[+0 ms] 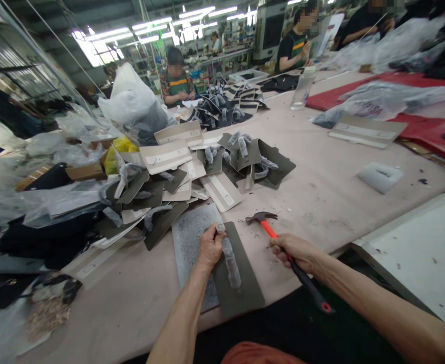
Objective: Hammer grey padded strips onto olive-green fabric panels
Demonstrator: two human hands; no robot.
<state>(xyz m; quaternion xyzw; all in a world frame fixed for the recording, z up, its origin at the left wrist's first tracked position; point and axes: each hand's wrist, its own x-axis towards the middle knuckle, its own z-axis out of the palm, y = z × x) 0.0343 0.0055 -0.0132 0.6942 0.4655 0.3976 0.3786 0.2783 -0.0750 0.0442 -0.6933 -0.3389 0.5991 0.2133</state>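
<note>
Left hand: your left hand (209, 247) is clenched, fingers curled around a short tool (219, 228), its round end facing up at the panel's far-left corner.
Right hand: and your right hand (294, 251) has its fingers wrapped around the hammer (269, 229), orange and black, head pointing away from you; whether that head touches the table, you can't tell from here.
Panel: here's the dark panel (250, 275), flat in front of you, its left part over the grey slab (186, 247), a plastic-wrapped handle (231, 265) lying along it.
Pile: beyond the slab, you have a heap of panels (222, 189), some pale side up, many with wrapped handles.
Table: on your right sits a whitish block (380, 177) on the pinkish table (320, 197); farther off stands a clear bottle (303, 90).
Co-workers: 2 people in striped aprons work across from you.
</note>
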